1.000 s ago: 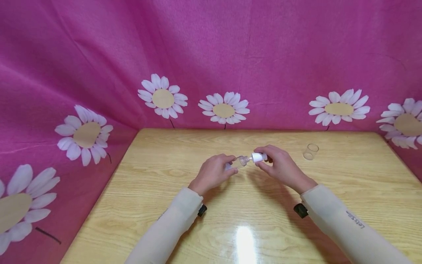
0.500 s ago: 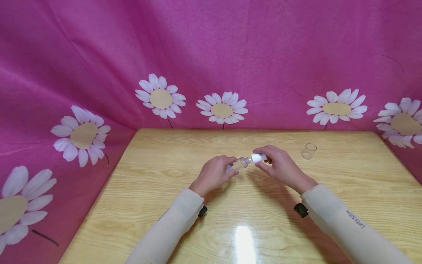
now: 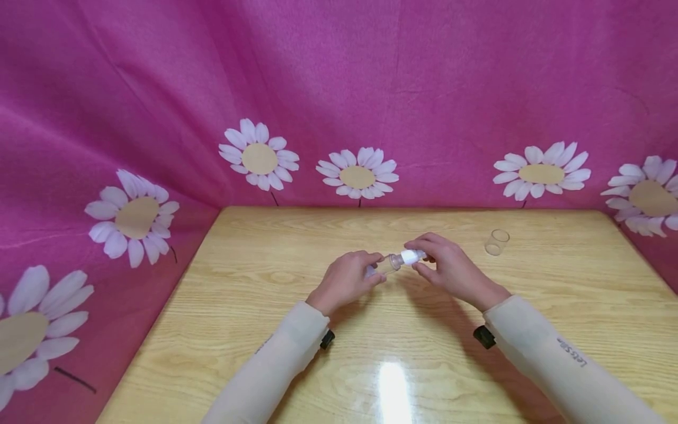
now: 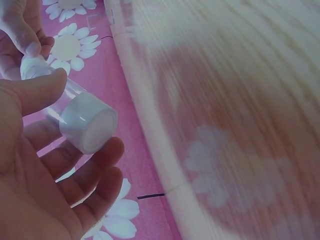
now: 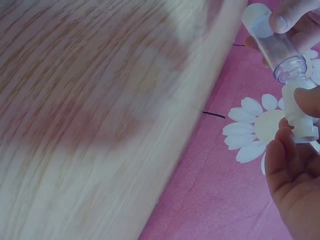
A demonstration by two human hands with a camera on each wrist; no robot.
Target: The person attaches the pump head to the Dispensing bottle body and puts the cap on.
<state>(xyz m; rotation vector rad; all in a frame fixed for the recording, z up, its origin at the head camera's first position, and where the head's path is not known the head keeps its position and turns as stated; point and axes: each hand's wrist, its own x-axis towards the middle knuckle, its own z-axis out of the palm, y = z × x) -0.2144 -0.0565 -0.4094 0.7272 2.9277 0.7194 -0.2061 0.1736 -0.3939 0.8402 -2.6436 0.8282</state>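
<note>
A wooden table (image 3: 254,265), backed by a pink flowered cloth (image 3: 450,106), lies beneath two bare hands at work; the left hand (image 3: 346,277) pinches a see-through bottle (image 3: 389,266) between thumb and fingers, while the right hand (image 3: 447,265) pinches a white pump (image 3: 410,257) the same way; bottle and pump are held tilted in the air between the hands, end to end, well apart from a clear cap (image 3: 497,242) standing or lying (which of the two is hard to tell) on the far right of the table.

The risks, as judged from here, begin with the hands: a stray sleeve or elbow seems unlikely to matter, but a push to one side could bring the pump onto the neck askew and cross the threads, if there are any; the bottle, smooth and held by few fingers, could turn or slide if twisted hard; the pump, smaller yet, could slip should the right fingers shift.

Against the frame a second ago, the hands keep nearly the same places; the gap that showed a thin tube between pump and neck is gone in the head view, the two now appearing to meet; the cap stays put.
</note>
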